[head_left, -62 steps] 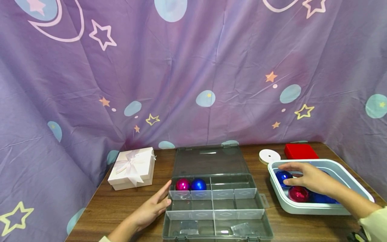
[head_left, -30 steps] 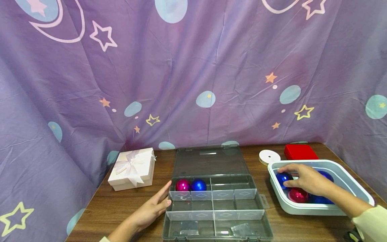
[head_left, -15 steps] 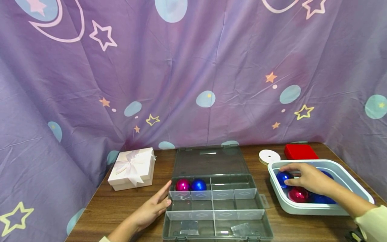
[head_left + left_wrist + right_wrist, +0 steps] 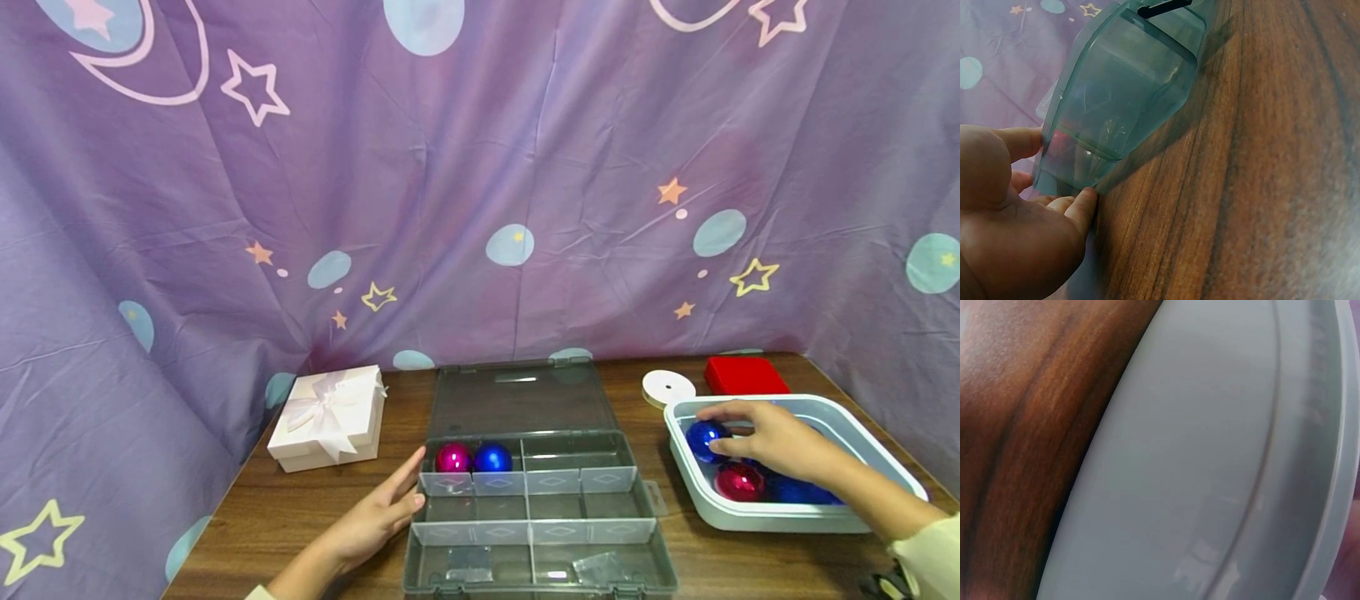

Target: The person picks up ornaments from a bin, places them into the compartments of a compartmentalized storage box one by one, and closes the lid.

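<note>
In the head view, my right hand (image 4: 776,437) reaches into a pale blue-grey tub (image 4: 780,522), its thumb and fingers curved round a shiny blue ball (image 4: 701,440). A shiny red ball (image 4: 740,482) and more blue balls (image 4: 802,492), partly covered by the hand, lie beside it. My left hand (image 4: 378,518) touches the left side of a smoky clear compartment box (image 4: 577,452) with its lid folded back. A magenta ball (image 4: 453,457) and a blue ball (image 4: 493,457) sit in its back left compartment. The left wrist view shows fingertips against the box wall (image 4: 1129,81).
A white gift box (image 4: 330,417) with a ribbon bow stands at the left. Behind the tub are a white ribbon spool (image 4: 668,388) and a red box (image 4: 746,377). Small clear plastic pieces (image 4: 470,564) lie in the front compartments. A purple curtain (image 4: 465,208) hangs behind the table.
The right hand and the blue ball in its fingers have shifted slightly to the right inside the tub. My left hand stays at the box's side.
</note>
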Action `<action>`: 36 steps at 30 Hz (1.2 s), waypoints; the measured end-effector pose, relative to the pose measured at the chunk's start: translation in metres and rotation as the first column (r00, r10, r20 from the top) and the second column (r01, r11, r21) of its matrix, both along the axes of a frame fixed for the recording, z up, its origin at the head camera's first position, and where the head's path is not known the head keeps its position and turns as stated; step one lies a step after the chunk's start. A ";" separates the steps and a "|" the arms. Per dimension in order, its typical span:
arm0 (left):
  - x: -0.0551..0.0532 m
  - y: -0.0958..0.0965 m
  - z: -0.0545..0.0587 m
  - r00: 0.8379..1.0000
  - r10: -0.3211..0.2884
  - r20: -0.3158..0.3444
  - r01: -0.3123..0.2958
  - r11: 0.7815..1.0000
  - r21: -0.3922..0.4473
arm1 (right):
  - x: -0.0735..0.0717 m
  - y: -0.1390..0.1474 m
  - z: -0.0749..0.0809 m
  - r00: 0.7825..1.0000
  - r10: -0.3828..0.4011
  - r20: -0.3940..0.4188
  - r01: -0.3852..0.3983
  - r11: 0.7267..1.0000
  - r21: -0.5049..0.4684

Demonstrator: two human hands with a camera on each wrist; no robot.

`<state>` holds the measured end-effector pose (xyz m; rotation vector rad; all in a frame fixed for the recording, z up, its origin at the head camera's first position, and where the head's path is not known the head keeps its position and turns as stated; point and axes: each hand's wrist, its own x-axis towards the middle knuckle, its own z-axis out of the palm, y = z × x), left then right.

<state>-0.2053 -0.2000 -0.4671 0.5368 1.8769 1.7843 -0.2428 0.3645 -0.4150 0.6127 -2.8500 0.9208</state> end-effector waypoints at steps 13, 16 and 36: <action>-0.001 0.000 -0.001 1.000 0.001 -0.006 -0.001 1.000 -0.005 | 0.003 0.003 0.006 1.000 -0.022 -0.020 0.022 1.000 0.007; -0.001 0.000 -0.001 1.000 0.000 -0.006 0.000 1.000 -0.005 | 0.005 0.002 0.010 0.999 -0.029 -0.012 0.030 1.000 0.009; -0.001 0.000 -0.001 1.000 0.005 -0.006 -0.005 1.000 -0.011 | 0.016 0.002 0.039 0.998 -0.060 -0.032 0.060 0.998 -0.005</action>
